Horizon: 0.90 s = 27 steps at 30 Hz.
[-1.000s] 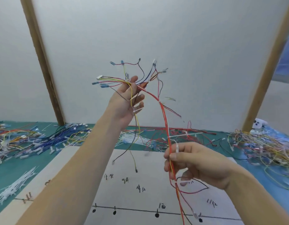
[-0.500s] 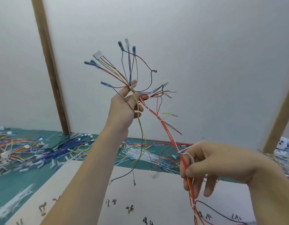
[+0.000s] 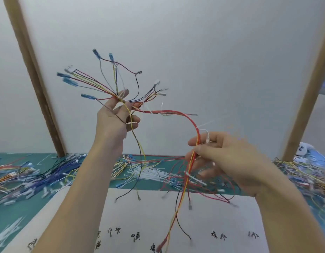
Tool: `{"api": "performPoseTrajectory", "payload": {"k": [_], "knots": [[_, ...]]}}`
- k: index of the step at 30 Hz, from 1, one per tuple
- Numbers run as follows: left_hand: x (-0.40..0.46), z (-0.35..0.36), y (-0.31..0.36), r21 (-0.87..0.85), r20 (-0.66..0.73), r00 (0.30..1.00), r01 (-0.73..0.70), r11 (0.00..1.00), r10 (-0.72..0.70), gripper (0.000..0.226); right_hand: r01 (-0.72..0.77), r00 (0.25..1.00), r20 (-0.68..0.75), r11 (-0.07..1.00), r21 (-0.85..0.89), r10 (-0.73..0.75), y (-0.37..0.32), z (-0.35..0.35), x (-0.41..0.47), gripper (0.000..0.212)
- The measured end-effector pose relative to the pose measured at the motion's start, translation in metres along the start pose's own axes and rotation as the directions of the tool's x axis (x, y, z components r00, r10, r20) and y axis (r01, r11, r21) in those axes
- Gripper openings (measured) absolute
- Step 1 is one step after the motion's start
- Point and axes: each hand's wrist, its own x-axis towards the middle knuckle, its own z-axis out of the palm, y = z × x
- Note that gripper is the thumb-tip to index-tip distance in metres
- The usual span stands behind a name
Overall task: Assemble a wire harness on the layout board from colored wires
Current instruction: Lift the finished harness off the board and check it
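A wire harness (image 3: 176,112) of red, yellow, black and grey wires hangs in the air between both hands. My left hand (image 3: 114,119) is raised and grips its upper end, where wires with blue and white connectors (image 3: 69,77) fan out above the fingers. The red trunk arcs right and down into my right hand (image 3: 223,157), which pinches it beside a white cable tie (image 3: 206,136). Loose wire ends dangle below both hands over the white layout board (image 3: 203,216), which bears handwritten labels.
Piles of coloured wires lie on the green mat: blue and mixed ones at the left (image 3: 30,176), white cable ties and red wires in the middle (image 3: 154,172), a tangled heap at the right (image 3: 307,178). A white wall with two wooden posts (image 3: 30,70) stands behind.
The view has tilted and shifted. My right hand has moved up and right along the red trunk, bending it into an arc. The fanned connector ends at my left hand have spread wider.
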Motion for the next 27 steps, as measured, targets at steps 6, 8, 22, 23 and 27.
{"api": "performPoseTrajectory", "payload": {"k": [6,8,22,23,27], "knots": [[0.003,-0.004,0.003,-0.066,-0.047,0.999,0.013,0.998,-0.017,0.018,0.028,0.997,-0.082,0.986,0.166,-0.015,0.001,-0.003,0.005,0.014],[0.005,-0.009,0.002,-0.075,-0.069,0.997,0.017,0.997,-0.022,0.016,0.024,0.997,-0.077,0.968,0.249,-0.005,0.001,-0.006,0.007,0.016],[0.009,-0.03,0.0,-0.16,-0.03,0.985,0.165,0.973,-0.172,0.015,-0.111,0.985,0.161,0.922,0.372,0.054,0.005,0.002,0.011,0.02],[0.008,-0.028,0.001,-0.133,-0.02,0.987,0.155,0.979,-0.159,0.013,-0.107,0.987,0.149,0.923,0.371,0.055,0.005,0.003,0.011,0.019],[0.008,-0.023,0.001,0.023,-0.066,0.994,0.094,0.995,-0.092,0.014,-0.062,0.994,0.102,0.973,0.221,0.04,0.005,0.001,0.009,0.016]]}}
